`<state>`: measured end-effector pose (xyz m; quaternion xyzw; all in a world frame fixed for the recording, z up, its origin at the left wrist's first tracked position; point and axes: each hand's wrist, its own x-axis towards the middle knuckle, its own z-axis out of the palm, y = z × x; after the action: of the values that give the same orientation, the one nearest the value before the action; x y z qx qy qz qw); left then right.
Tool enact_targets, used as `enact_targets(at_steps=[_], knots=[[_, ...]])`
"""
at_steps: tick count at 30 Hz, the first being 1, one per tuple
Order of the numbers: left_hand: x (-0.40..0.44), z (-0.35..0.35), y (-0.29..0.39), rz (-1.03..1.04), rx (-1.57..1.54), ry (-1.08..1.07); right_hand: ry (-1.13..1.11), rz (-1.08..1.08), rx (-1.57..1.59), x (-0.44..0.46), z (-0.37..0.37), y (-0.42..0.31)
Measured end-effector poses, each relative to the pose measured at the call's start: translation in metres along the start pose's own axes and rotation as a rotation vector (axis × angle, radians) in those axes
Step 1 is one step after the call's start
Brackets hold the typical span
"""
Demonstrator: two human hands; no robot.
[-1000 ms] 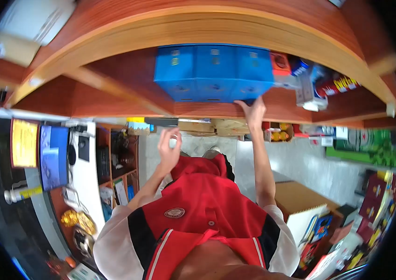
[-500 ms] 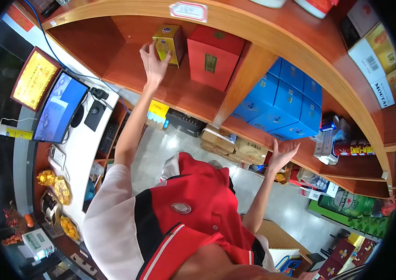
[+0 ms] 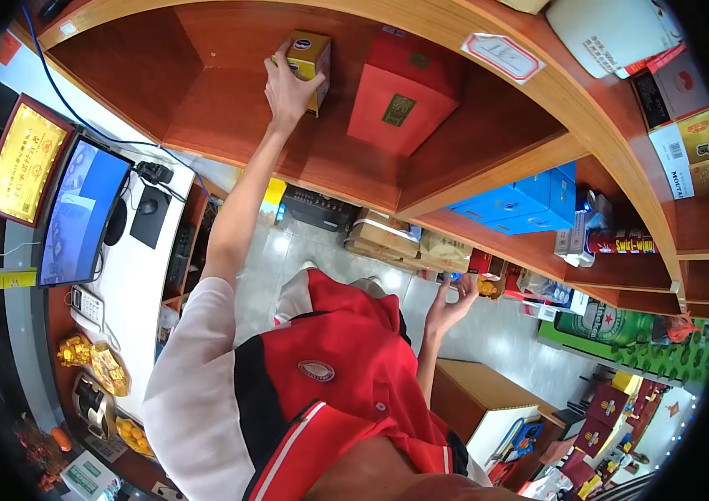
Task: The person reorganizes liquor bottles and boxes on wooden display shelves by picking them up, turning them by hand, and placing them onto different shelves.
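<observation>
Gold box point(image 3: 311, 57) stands between left thumb point(image 3: 315, 82) and fingers point(image 3: 272, 70).

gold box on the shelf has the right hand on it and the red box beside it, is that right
Not quite: the head view shows the left hand on the gold box, not the right hand. It is on the shelf with the red box beside it.

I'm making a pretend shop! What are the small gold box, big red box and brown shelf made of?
The small gold upright box is probably slightly glossy card: crisp edges, printed faces. The large red rectangular box looks like stiff, smooth card: flat sides, straight corners. The long reddish-brown shelf seems varnished wood or wood-look board: faint grain, soft shine.
</observation>
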<state>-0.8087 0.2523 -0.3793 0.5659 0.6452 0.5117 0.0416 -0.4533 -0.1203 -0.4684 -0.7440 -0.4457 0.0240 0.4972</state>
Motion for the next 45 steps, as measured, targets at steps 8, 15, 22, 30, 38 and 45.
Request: enact_targets(at_steps=[8, 15, 22, 30, 38, 45], knots=[[-0.004, -0.007, -0.012, 0.124, -0.063, 0.085, -0.093, -0.007, 0.019, -0.005, 0.010, -0.030], [-0.038, -0.069, -0.035, -0.321, -0.956, -0.004, -0.207, -0.031, 0.077, -0.021, 0.007, -0.073], [-0.112, -0.086, -0.056, -0.750, -1.542, -0.189, -0.487, -0.451, 0.050, -0.013, 0.043, -0.160], [-0.210, -0.108, -0.002, -0.855, -1.707, -0.317, -0.302, -0.977, 0.234, -0.005, 0.071, -0.159], [-0.227, -0.149, 0.153, -0.214, -1.018, -0.282, -0.302, -0.866, 0.319, 0.043, -0.016, -0.106], [-0.253, -0.153, 0.281, -0.161, -1.057, -0.593, -0.600, 0.269, 1.124, 0.072, -0.094, -0.062]])
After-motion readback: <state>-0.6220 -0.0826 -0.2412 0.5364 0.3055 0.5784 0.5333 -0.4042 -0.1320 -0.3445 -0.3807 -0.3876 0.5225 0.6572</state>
